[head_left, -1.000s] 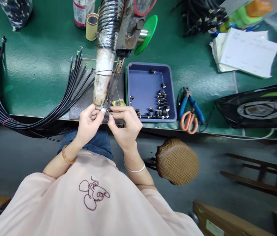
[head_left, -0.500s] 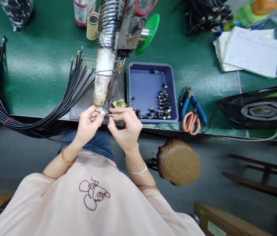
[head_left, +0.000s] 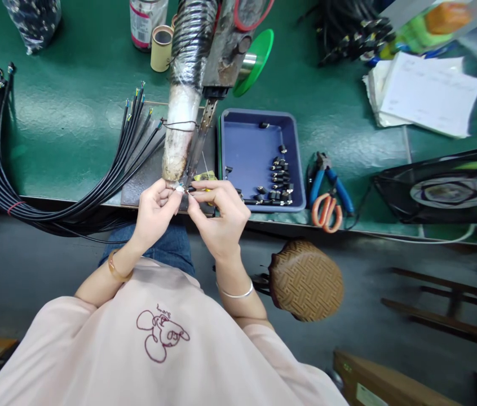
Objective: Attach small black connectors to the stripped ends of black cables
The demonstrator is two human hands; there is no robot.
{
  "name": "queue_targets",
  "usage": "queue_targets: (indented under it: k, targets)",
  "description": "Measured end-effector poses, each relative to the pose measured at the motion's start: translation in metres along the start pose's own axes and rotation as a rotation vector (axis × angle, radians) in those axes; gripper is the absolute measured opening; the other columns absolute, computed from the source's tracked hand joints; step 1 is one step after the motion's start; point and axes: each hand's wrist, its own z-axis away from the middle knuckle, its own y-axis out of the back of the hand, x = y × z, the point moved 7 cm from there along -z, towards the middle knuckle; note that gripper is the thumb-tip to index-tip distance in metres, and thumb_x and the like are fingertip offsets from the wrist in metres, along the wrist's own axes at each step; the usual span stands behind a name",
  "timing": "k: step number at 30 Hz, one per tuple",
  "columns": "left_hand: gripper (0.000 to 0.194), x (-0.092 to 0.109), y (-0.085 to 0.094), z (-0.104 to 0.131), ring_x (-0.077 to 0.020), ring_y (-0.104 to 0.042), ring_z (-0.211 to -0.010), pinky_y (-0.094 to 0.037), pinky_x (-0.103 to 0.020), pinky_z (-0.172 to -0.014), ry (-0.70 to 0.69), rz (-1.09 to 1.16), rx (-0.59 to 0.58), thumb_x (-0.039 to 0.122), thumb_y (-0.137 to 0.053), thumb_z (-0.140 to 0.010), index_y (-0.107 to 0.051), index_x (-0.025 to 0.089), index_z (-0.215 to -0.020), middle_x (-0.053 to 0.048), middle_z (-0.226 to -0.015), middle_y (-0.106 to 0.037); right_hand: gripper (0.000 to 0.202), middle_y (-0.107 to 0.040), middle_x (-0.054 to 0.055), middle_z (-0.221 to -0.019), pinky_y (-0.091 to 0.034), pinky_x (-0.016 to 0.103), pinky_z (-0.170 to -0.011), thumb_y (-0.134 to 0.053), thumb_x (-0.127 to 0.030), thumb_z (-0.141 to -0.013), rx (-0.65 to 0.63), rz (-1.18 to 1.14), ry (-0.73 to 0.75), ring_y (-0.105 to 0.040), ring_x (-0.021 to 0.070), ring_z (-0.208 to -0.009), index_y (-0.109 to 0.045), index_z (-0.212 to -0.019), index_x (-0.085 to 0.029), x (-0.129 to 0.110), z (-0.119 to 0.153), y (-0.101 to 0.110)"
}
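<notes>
Close under the soldering iron's tip (head_left: 188, 169), at the bench edge, my two hands meet fingertip to fingertip. My left hand (head_left: 154, 211) is closed in a pinch on the wire end (head_left: 180, 185) of a black cable; white covers some of its fingertips. My right hand (head_left: 220, 214) pinches a small dark connector (head_left: 189, 190) against those wires, mostly hidden by the fingers. Whether they touch the iron I cannot tell. A yellow pad (head_left: 205, 176) lies just behind my right fingers. Beside it, a blue tray (head_left: 247, 144) holds several black connectors (head_left: 279, 179).
Bundled black cables (head_left: 52, 214) lie left, bared ends toward the iron. A thick wrapped duct (head_left: 181, 113) hangs beside it, before a green solder spool (head_left: 259, 62). Blue-handled pliers (head_left: 327, 177), orange-handled scissors (head_left: 327, 213), papers (head_left: 428, 90) and a black-framed fan (head_left: 445, 189) are right. A stool (head_left: 306, 280) stands below.
My hands keep their pinch, and the wire end and connector have shifted slightly to the right under the iron. The whole view has moved a little.
</notes>
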Motion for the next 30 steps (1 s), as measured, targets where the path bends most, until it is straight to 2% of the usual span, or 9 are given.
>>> queue_targets:
  k: [14,20,24,30]
  targets:
    - [0.03,-0.005,0.001,0.005,-0.0029,-0.033,-0.041,-0.029,-0.017,-0.042,0.02,-0.016,-0.021,0.038,-0.073,-0.082,-0.053,0.018,-0.075,0.009,-0.051,-0.047,0.017,-0.075,0.003,-0.089,-0.061,0.033,-0.076,-0.065,-0.009,-0.085,-0.044,0.027,-0.004,-0.073,0.0174,-0.086,-0.059,-0.078,-0.023,0.0,0.004,0.001]
    - [0.017,-0.002,0.005,0.012,-0.0055,-0.047,-0.054,-0.039,-0.017,-0.053,-0.097,-0.19,0.019,0.029,-0.066,-0.086,-0.058,0.017,-0.079,0.005,-0.064,-0.054,0.014,-0.077,0.004,-0.09,-0.062,0.026,-0.07,-0.064,-0.009,-0.09,-0.01,0.1,0.039,-0.075,0.015,-0.083,-0.061,-0.083,-0.022,-0.004,0.008,0.0]
    - [0.012,-0.002,0.007,0.016,-0.0066,-0.05,-0.059,-0.041,-0.017,-0.058,-0.139,-0.303,0.037,0.026,-0.064,-0.087,-0.059,0.017,-0.081,0.004,-0.067,-0.056,0.013,-0.078,0.003,-0.09,-0.061,0.024,-0.065,-0.062,-0.011,-0.092,-0.004,0.131,0.034,-0.075,0.014,-0.079,-0.062,-0.085,-0.022,-0.005,0.009,0.0]
    - [0.014,0.0,0.005,0.011,-0.0056,-0.045,-0.053,-0.039,-0.017,-0.053,-0.105,-0.188,-0.011,0.028,-0.064,-0.086,-0.058,0.017,-0.08,0.005,-0.063,-0.052,0.015,-0.077,0.002,-0.088,-0.06,0.027,-0.069,-0.064,-0.01,-0.09,0.006,0.122,0.085,-0.074,0.0146,-0.078,-0.062,-0.082,-0.023,-0.007,0.008,0.001]
